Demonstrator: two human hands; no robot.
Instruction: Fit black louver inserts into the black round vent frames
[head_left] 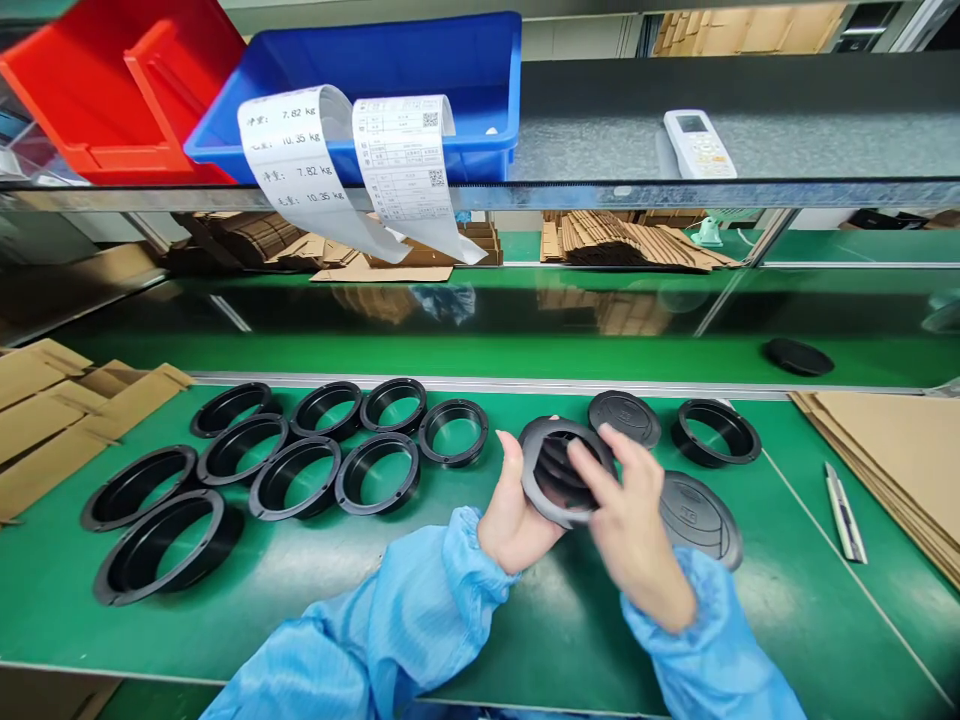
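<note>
My left hand (517,510) is closed around the left and lower side of a black round air vent (534,478), thumb raised beside its rim. Slats show inside the vent's opening. My right hand (634,520), slightly blurred, has its fingers stretched out, with fingertips at the slats and over the right rim. A black round vent cover (626,415) lies just behind the hands. Another round vent cover (701,515) is partly hidden by my right hand and sleeve. A black flanged ring (716,432) sits to the right of them.
Several black flanged rings (379,475) stand on the green table (315,570) at left. A utility knife (845,515) and cardboard sheets (892,440) lie at right. Folded cardboard (82,420) is at far left. A shelf above bears a blue bin (390,50) with label strips and a remote control (699,145).
</note>
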